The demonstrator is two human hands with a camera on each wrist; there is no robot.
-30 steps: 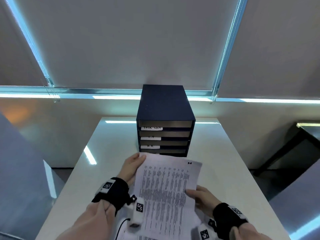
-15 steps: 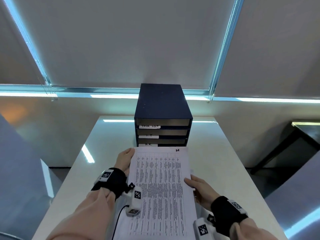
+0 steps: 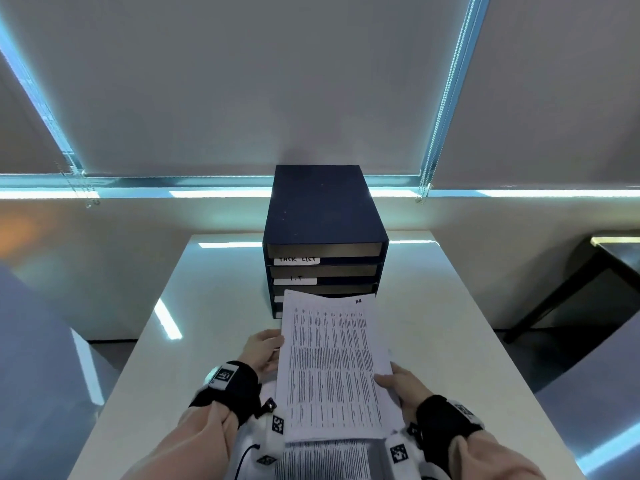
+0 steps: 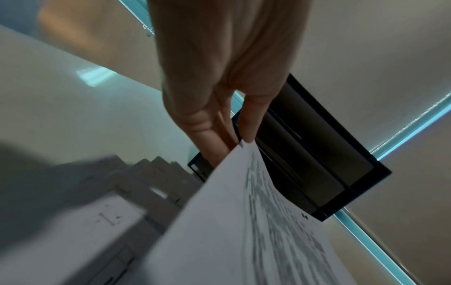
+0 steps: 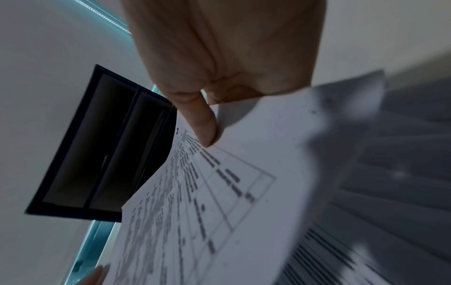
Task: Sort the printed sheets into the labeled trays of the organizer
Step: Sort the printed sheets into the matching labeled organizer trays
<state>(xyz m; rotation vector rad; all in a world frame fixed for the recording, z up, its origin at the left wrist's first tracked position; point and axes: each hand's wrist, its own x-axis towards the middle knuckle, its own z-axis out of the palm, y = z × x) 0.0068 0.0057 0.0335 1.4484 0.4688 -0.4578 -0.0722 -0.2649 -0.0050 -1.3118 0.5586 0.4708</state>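
Note:
A printed sheet [image 3: 332,368] covered in a dense table, with "HR" handwritten at its top right corner, hangs level above the table. My left hand [image 3: 265,351] holds its left edge, fingers [image 4: 214,138] going under the paper [image 4: 244,231]. My right hand [image 3: 396,384] pinches the right edge, thumb [image 5: 205,125] on top of the sheet [image 5: 219,202]. The sheet's far edge reaches the front of the dark blue organizer [image 3: 325,209] and covers its lower trays. The top tray labels [image 3: 296,260] read "TASK LIST" and "I.T".
More printed sheets [image 3: 322,459] lie spread on the white table [image 3: 207,306] under my hands, also seen as loose papers [image 4: 146,183] from the left wrist. A dark side table [image 3: 595,289] stands at right. Window blinds hang behind the organizer.
The sheet has gone from tilted and raised to flat, and both hands have carried it forward until its far edge overlaps the organizer's lower trays.

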